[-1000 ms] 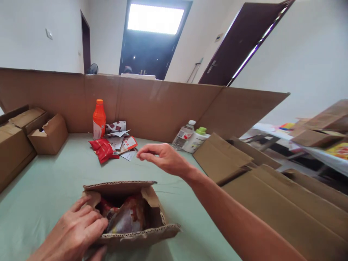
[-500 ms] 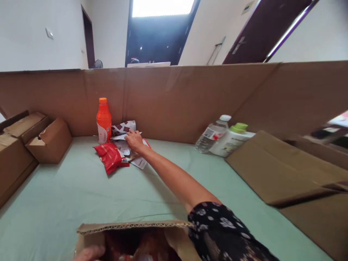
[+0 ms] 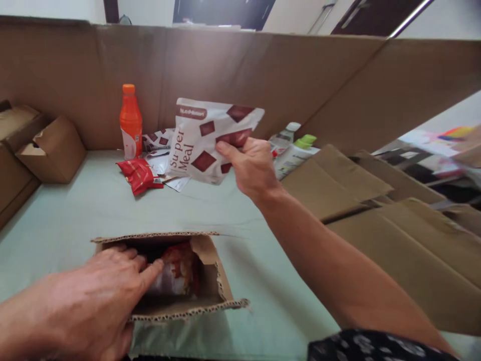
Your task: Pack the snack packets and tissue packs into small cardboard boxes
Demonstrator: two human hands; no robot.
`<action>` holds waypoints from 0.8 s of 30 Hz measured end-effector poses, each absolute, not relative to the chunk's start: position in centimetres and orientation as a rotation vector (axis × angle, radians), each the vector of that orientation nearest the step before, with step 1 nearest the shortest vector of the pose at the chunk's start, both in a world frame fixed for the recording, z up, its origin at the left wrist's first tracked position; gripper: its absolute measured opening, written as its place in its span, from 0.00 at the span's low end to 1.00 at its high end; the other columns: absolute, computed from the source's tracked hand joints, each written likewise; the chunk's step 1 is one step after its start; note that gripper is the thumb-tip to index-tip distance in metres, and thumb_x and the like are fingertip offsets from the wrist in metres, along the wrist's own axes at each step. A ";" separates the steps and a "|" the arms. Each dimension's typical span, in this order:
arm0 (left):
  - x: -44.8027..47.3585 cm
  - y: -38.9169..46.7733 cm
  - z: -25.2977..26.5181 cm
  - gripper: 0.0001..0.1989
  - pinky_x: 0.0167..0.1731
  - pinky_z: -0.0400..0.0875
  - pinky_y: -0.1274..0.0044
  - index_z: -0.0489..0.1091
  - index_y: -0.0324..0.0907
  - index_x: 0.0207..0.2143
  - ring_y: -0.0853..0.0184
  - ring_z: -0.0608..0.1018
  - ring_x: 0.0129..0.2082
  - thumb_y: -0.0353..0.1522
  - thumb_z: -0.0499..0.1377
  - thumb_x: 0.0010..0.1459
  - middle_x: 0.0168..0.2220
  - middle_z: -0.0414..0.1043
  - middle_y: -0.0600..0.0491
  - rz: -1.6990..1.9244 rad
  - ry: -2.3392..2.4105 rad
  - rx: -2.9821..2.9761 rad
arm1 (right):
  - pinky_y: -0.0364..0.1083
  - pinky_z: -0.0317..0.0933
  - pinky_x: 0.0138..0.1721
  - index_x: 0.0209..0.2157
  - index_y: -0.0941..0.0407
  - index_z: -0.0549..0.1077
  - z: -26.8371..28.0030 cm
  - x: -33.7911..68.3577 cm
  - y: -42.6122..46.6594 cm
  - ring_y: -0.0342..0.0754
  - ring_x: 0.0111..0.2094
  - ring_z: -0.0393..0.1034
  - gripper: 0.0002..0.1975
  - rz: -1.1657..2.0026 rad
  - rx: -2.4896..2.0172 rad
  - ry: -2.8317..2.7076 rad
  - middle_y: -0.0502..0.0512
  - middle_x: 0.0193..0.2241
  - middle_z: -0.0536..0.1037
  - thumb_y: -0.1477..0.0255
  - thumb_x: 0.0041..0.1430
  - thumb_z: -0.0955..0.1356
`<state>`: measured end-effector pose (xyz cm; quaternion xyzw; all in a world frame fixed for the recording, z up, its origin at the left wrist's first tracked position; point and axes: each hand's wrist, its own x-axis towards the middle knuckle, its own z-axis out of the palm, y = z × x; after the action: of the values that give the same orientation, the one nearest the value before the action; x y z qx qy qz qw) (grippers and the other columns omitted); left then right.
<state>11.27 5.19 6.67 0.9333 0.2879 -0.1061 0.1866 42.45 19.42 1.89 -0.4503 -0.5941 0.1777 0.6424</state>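
Note:
My right hand is closed on the edge of a flat white pouch with dark red diamonds and the words "Su-per Meal". It holds the pouch up in the air above the table. My left hand lies over the left wall of a small open cardboard box, fingers inside and one digit outside against the wall. Within the box is a red-and-white printed package, beside my left fingertips; whether they touch it I cannot tell.
A red packet, other white pouches and an orange bottle sit at the back left. A clear bottle and a green-capped white bottle lean at the back right. Cardboard boxes flank the pale green tabletop.
My right hand has lifted the white pouch from the pile and drawn it back and to the right. The view has tipped down, showing more of the box and my left hand.

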 end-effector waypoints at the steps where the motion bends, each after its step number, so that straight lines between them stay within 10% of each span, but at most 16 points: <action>1: 11.4 5.2 6.9 0.38 0.49 0.76 0.65 0.64 0.41 0.65 0.51 0.80 0.51 0.31 0.60 0.49 0.53 0.77 0.41 -0.335 0.824 2.625 | 0.48 0.70 0.30 0.30 0.52 0.78 2.2 42.4 17.5 0.47 0.28 0.73 0.06 0.413 -1.002 -1.347 0.50 0.28 0.79 0.64 0.56 0.73; 12: 11.8 3.2 7.7 0.26 0.45 0.75 0.67 0.72 0.47 0.54 0.57 0.80 0.41 0.22 0.56 0.54 0.42 0.78 0.47 -0.511 0.785 2.766 | 0.47 0.71 0.32 0.25 0.52 0.76 4.7 41.1 8.7 0.48 0.31 0.73 0.09 0.389 -0.909 -1.355 0.48 0.25 0.75 0.65 0.58 0.73; 19: 11.2 1.4 6.8 0.38 0.60 0.68 0.60 0.59 0.46 0.66 0.53 0.72 0.63 0.17 0.50 0.54 0.66 0.66 0.41 -0.636 0.868 2.784 | 0.44 0.66 0.28 0.27 0.53 0.78 7.8 38.5 3.1 0.45 0.26 0.71 0.09 0.215 -0.875 -1.619 0.47 0.23 0.76 0.71 0.62 0.71; 24: 10.6 1.0 5.0 0.32 0.61 0.67 0.64 0.70 0.47 0.55 0.58 0.78 0.56 0.17 0.55 0.48 0.53 0.79 0.49 -0.246 0.755 2.796 | 0.43 0.62 0.31 0.29 0.55 0.78 8.9 36.5 1.5 0.43 0.25 0.69 0.14 0.009 -0.861 -2.146 0.49 0.24 0.78 0.76 0.69 0.65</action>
<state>10.55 0.96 4.95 0.9553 0.2579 -0.0841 0.1174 36.55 1.48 8.90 -0.3408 -0.8494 0.0035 0.4031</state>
